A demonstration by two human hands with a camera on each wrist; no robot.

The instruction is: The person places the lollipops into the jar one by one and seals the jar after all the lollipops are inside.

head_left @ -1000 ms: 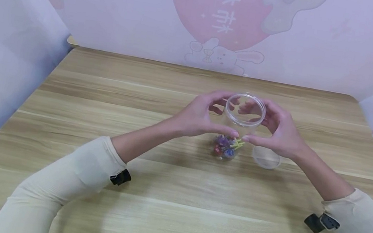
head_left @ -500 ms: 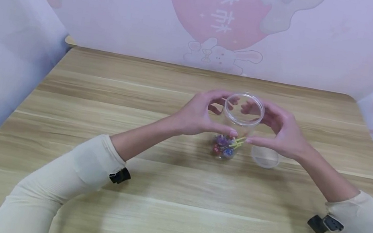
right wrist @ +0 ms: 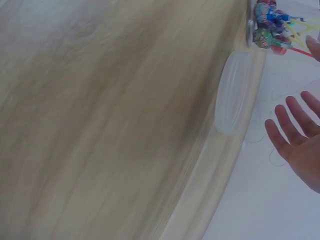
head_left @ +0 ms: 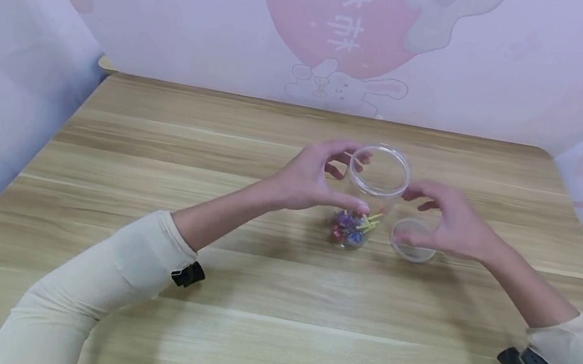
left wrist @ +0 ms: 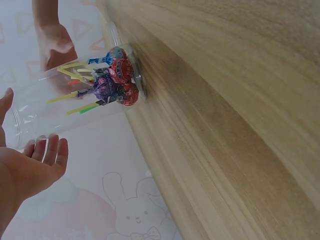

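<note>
A clear plastic jar (head_left: 380, 191) stands open-topped on the wooden table (head_left: 253, 278), with wrapped lollipops (head_left: 351, 228) in its bottom. My left hand (head_left: 346, 179) holds the jar from the left, thumb in front and fingers behind the rim. My right hand (head_left: 425, 219) hovers off the jar's right side, fingers spread, just above a clear round lid (head_left: 413, 247) lying on the table. The left wrist view shows the jar (left wrist: 60, 107), the lollipops (left wrist: 112, 82) and my left hand (left wrist: 30, 160). In the right wrist view the lid (right wrist: 232, 95) lies below my open right hand (right wrist: 300, 140).
Pale pink printed panels (head_left: 349, 32) wall the table at the back and on both sides. Bare wood lies in front of the jar and to its left. Black wrist camera mounts (head_left: 188, 274) sit on both cream sleeves.
My right hand has let go of the jar and moved down and to the right, over the lid. The left hand and the jar have stayed put.
</note>
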